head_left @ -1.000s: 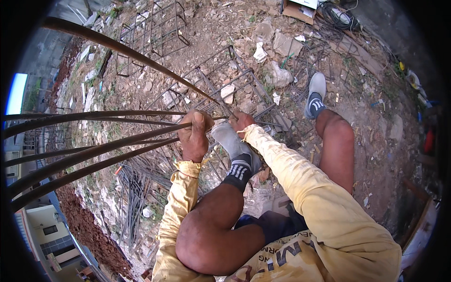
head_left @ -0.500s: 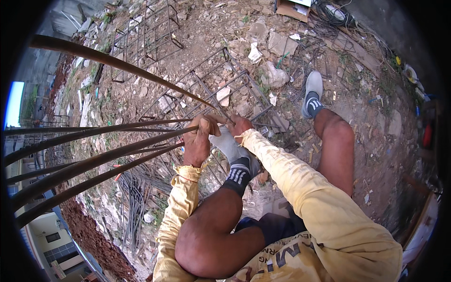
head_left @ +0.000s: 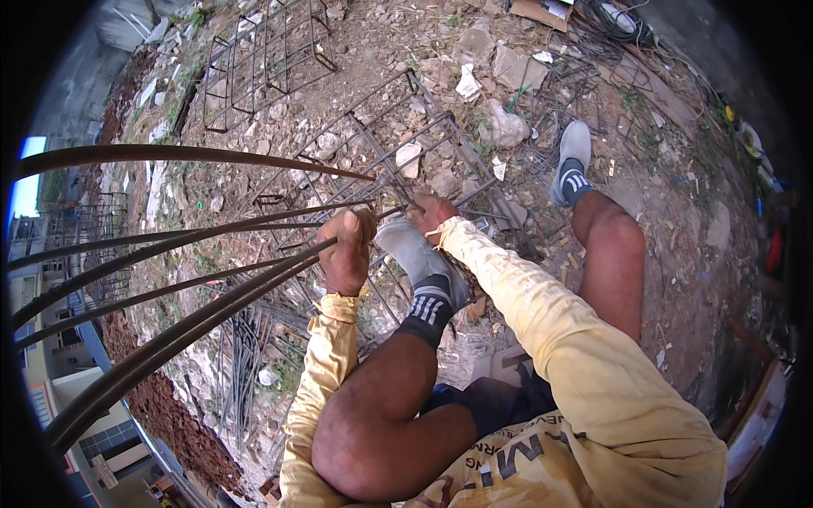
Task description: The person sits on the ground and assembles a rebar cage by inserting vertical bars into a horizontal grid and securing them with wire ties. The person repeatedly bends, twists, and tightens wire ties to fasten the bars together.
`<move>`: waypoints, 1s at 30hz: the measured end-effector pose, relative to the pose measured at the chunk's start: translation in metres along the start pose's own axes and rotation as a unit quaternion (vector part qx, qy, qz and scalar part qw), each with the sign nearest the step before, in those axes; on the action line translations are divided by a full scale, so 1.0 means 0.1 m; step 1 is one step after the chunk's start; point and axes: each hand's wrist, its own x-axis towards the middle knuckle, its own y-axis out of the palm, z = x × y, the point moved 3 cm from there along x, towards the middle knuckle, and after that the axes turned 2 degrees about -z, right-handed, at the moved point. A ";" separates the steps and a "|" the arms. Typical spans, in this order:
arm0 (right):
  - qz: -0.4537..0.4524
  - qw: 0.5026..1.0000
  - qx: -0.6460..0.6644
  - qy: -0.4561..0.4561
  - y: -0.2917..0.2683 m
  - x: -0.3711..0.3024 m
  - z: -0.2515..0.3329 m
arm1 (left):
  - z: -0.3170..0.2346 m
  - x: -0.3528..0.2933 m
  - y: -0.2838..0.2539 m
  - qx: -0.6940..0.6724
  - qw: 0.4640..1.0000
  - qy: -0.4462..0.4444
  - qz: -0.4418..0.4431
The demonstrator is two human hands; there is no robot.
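Observation:
Several long brown steel rods come in from the left and converge at my hands. My left hand is closed around some of them, its thumb on top. Just beyond its fist, short rod ends show. The uppermost rod ends above that fist, near my right hand. My right hand is closed beside the rod ends, with a thin dark piece by its fingers; what it grips is mostly hidden. Below the hands is my grey shoe, in front of a steel bar frame on the ground.
A second steel bar cage lies farther off at the upper left. Broken stones and rubble cover the dirt. Beside my left sleeve lies a bundle of thin rods. Coiled black cable and a cardboard box are at the top right.
The rods have shifted and spread differently at the left, the uppermost now lying flatter. My left hand has turned slightly and sits a little apart from my right hand.

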 end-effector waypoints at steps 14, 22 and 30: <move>-0.042 0.999 -0.014 0.010 0.03 -0.11 -0.11 | 0.10 0.01 0.07 0.072 0.996 -0.054 -0.015; -0.004 0.997 0.048 0.054 -0.25 -0.22 -0.08 | -0.02 0.02 0.07 0.011 0.997 -0.048 -0.052; -0.087 0.990 -0.011 0.109 -0.39 -0.62 -0.24 | 0.00 0.14 0.15 -0.011 0.995 -0.073 -0.070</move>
